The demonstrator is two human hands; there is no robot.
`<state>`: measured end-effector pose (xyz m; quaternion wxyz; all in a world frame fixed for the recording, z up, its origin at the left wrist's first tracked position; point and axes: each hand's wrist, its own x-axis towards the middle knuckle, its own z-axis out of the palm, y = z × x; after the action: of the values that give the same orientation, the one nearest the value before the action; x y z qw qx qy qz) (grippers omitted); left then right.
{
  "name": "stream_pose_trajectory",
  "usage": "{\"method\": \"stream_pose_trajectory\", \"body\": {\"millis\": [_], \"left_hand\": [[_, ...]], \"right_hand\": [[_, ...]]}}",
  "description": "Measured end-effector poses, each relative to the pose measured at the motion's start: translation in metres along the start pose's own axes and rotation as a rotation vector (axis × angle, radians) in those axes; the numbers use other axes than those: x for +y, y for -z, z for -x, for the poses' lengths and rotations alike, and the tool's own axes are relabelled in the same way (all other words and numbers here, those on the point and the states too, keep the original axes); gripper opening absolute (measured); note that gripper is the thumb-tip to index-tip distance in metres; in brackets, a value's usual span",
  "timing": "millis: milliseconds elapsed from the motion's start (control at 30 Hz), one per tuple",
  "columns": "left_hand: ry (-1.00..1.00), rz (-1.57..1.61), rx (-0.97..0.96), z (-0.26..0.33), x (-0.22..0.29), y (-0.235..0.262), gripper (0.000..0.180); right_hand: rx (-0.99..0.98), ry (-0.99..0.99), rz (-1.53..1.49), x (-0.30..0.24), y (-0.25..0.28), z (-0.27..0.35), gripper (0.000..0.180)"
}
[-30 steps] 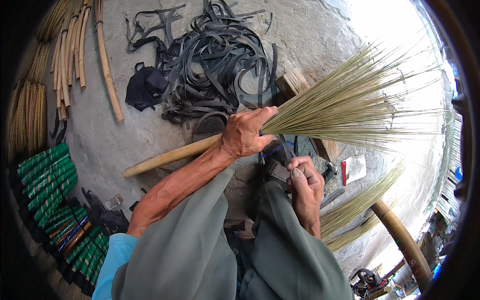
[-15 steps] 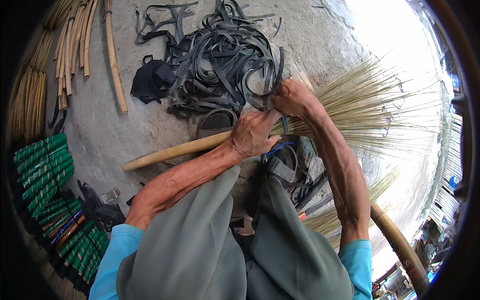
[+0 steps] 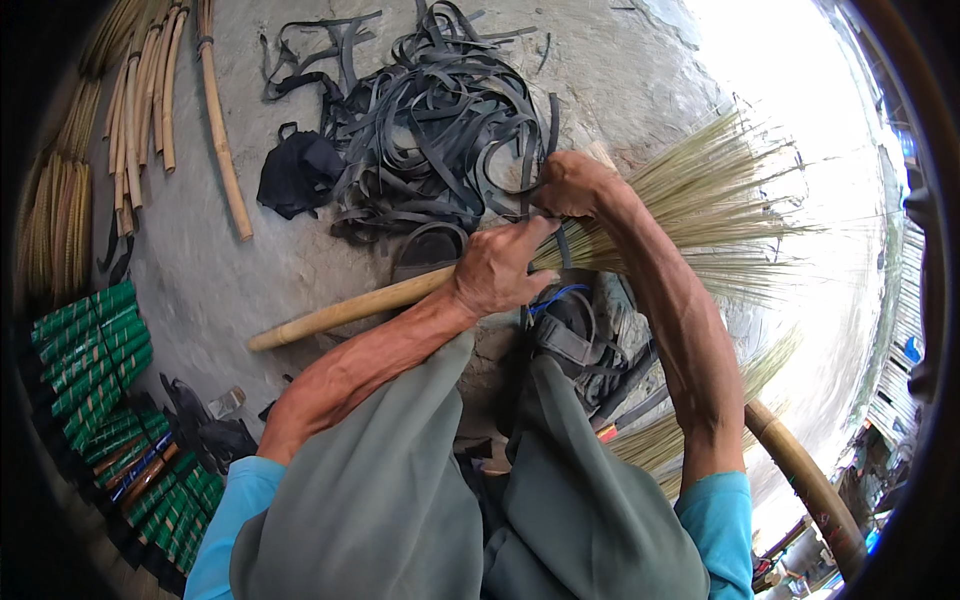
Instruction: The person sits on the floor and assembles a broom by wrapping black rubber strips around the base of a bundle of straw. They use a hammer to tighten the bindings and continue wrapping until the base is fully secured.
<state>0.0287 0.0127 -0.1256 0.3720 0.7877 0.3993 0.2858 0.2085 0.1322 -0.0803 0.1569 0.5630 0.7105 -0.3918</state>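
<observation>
A broom lies across in front of me, its pale bamboo handle [image 3: 350, 309] to the left and its fan of thin greenish straw bristles [image 3: 700, 195] spreading to the right. My left hand [image 3: 500, 268] is closed around the broom where handle meets straw, thumb below and fingers above. A dark flat strip [image 3: 563, 246] crosses the base of the straw. Just above it, my right hand [image 3: 575, 185] is bent into a closed grip at the upper side of the broom, holding the strip's upper part. The fingertips of that hand are mostly hidden.
Beyond my hands lies a tangled heap of black strips [image 3: 450, 120] beside a black cloth piece [image 3: 300, 172]. Bamboo sticks [image 3: 225, 150] and green-wrapped bundles [image 3: 95, 350] are on the left. My sandalled foot [image 3: 565, 335] is below the broom; a thick bamboo pole [image 3: 805, 480] stands right.
The straw fan has swung slightly, and the handle's left end sits a little lower in view. Both hands keep nearly the same places and grips.
</observation>
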Motion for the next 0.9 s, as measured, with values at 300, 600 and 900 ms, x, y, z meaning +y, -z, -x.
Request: {"method": "stream_pose_trajectory", "body": {"millis": [300, 600, 900], "left_hand": [[0.526, 0.932, -0.304, -0.014, -0.003, 0.034, 0.066], [0.718, 1.432, -0.516, -0.003, 0.021, 0.03, 0.071], [0.64, 1.069, -0.412, -0.029, -0.003, 0.018, 0.07]], "right_hand": [[0.292, 0.413, -0.811, -0.008, -0.078, 0.185, 0.024], [0.504, -0.031, -1.922, 0.048, -0.199, 0.119, 0.033], [0.501, -0.018, -1.711, 0.023, -0.205, 0.127, 0.034]]}}
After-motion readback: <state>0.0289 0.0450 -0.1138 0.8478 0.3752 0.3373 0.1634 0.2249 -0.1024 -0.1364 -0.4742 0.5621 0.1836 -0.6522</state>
